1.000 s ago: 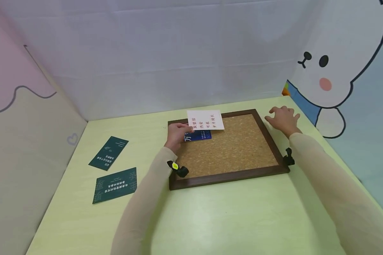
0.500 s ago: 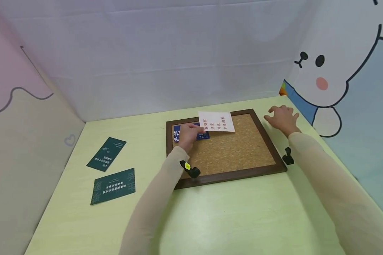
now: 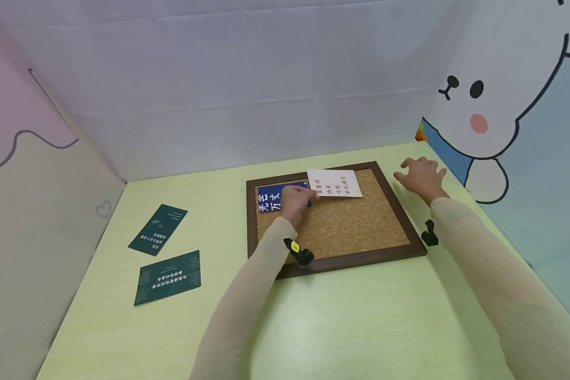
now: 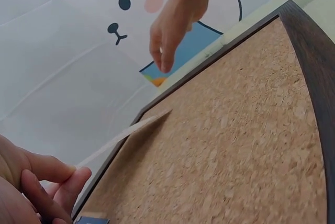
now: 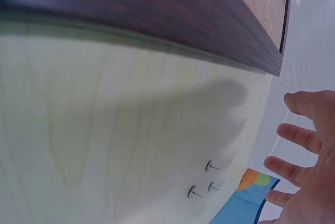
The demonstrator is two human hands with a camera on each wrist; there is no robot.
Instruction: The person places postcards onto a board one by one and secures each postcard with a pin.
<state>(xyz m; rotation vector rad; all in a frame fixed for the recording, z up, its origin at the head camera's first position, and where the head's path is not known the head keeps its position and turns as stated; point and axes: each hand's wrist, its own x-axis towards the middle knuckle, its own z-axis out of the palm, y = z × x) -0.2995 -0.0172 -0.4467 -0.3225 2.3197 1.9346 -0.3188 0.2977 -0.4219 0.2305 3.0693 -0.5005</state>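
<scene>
My left hand (image 3: 296, 203) pinches the left end of a white card (image 3: 337, 183) with reddish characters. It is above the upper part of a dark-framed cork board (image 3: 356, 227). In the left wrist view the card (image 4: 131, 131) is seen nearly edge-on, tilted over the cork. A blue card (image 3: 269, 199) with white characters lies at the board's upper left, partly hidden by the left hand. Beyond the board's right edge my right hand (image 3: 421, 178) hovers with fingers spread and bent, holding nothing. Three thumbtacks (image 5: 192, 192) lie on the table near it, points showing.
Two dark green cards with white text, one narrow (image 3: 159, 229) and one wider (image 3: 168, 277), lie left of the board on the pale yellow-green table (image 3: 342, 322). A white cloth wall (image 3: 266, 105) stands behind, and a cartoon-printed one (image 3: 541, 158) at the right.
My left hand has carried the white card rightward along the board's upper part, uncovering more of the blue card. The right hand has stayed almost still.
</scene>
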